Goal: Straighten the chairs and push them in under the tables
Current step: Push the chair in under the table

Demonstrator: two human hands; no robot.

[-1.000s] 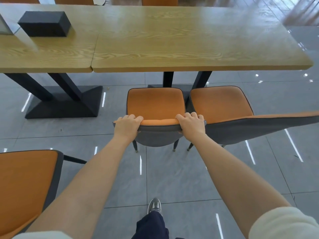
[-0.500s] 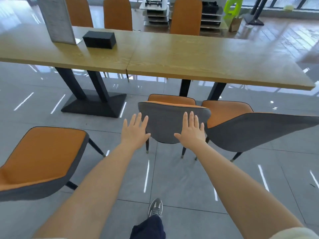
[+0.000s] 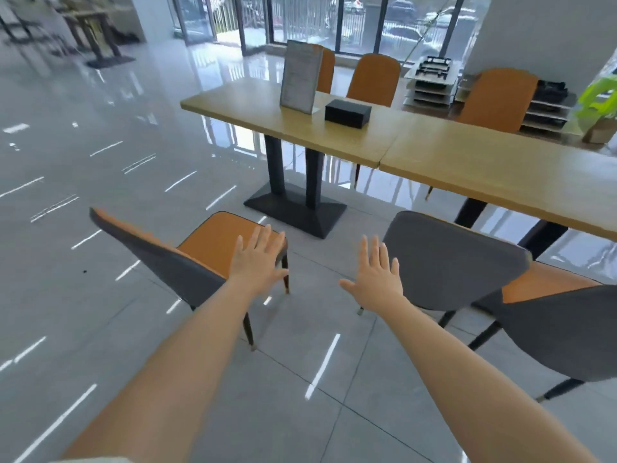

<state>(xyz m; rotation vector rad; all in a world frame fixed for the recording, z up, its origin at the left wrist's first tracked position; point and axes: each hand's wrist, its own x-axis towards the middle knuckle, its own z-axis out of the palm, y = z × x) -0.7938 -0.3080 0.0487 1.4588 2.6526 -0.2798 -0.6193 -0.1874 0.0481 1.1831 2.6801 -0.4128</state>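
An orange-seated chair with a grey back (image 3: 187, 259) stands on the floor left of centre, turned sideways and well away from the wooden table (image 3: 334, 132). My left hand (image 3: 257, 259) hovers open above its seat's near corner, holding nothing. My right hand (image 3: 377, 279) is open in the air between this chair and the middle chair (image 3: 450, 262), whose grey back faces me close to the right table (image 3: 500, 172). A third chair (image 3: 561, 325) sits at the far right.
A black box (image 3: 348, 113) and an upright sign (image 3: 300, 80) stand on the left table. The black table base (image 3: 295, 208) lies beyond the loose chair. Orange chairs (image 3: 374, 78) line the far side. Shelves of trays (image 3: 430, 81) stand at the back.
Both hands let go of the middle chair's back and opened. My view swung left and up, bringing the sideways chair under my left hand.
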